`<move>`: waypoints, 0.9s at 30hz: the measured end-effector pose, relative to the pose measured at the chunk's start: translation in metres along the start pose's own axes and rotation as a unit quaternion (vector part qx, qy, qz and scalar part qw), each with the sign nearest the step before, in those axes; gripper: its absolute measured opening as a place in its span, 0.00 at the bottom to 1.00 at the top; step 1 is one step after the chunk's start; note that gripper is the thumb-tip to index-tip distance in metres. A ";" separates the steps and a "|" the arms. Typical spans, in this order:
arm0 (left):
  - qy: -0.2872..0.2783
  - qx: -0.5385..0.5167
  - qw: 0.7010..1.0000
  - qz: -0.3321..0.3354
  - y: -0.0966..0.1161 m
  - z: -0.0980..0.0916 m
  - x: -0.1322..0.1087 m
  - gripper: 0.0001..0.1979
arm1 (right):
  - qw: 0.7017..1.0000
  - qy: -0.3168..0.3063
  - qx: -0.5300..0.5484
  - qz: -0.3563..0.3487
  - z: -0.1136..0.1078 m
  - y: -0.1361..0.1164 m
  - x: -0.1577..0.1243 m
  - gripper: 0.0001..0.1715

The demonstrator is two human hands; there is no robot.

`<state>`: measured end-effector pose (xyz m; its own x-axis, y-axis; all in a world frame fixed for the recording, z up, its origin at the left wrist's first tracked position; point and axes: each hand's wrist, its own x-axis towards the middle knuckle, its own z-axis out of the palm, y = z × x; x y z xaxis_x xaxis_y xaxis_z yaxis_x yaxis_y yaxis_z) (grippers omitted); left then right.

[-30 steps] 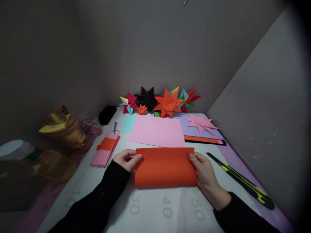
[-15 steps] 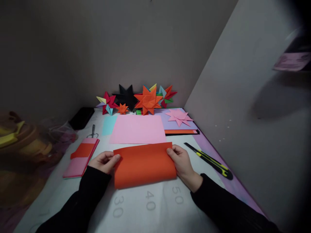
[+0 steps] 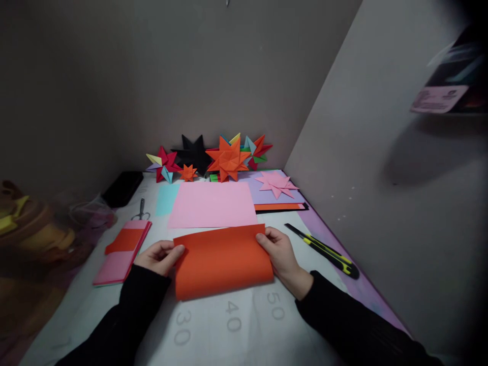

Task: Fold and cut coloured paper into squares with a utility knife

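Presently, orange sheet point(image 3: 223, 262): at six o'clock from the pink sheet point(image 3: 213, 204); curled over, crease seemingly unpressed.
Left grip point(image 3: 158, 256): I pinch its ten o'clock corner.
Right grip point(image 3: 282, 255): likewise, two o'clock.

A grey wall point(image 3: 213, 81) stands well past the grip. A paler wall point(image 3: 381, 142) with tiny white specks point(image 3: 353, 188) is to the grip's right. They meet in a corner point(image 3: 328, 73). Under the grip is a table point(image 3: 316, 226) with a white cover point(image 3: 247, 345). Left of the grip, the light is dim.
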<state>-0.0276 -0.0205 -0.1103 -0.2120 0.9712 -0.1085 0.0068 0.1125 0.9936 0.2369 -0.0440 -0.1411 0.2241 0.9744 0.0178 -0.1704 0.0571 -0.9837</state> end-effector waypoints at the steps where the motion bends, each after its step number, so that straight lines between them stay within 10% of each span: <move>1: 0.000 0.000 1.000 -0.001 0.000 0.000 0.000 0.11 | 1.000 -0.001 0.000 0.000 0.000 0.000 0.000 0.13; 27: -0.002 -0.031 1.000 0.002 -0.003 0.000 0.001 0.12 | 1.000 0.004 0.001 0.003 0.002 -0.003 0.000 0.15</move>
<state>-0.0279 -0.0198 -0.1134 -0.2080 0.9725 -0.1044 -0.0538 0.0952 0.9940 0.2357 -0.0439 -0.1378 0.2303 0.9731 0.0098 -0.1748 0.0513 -0.9833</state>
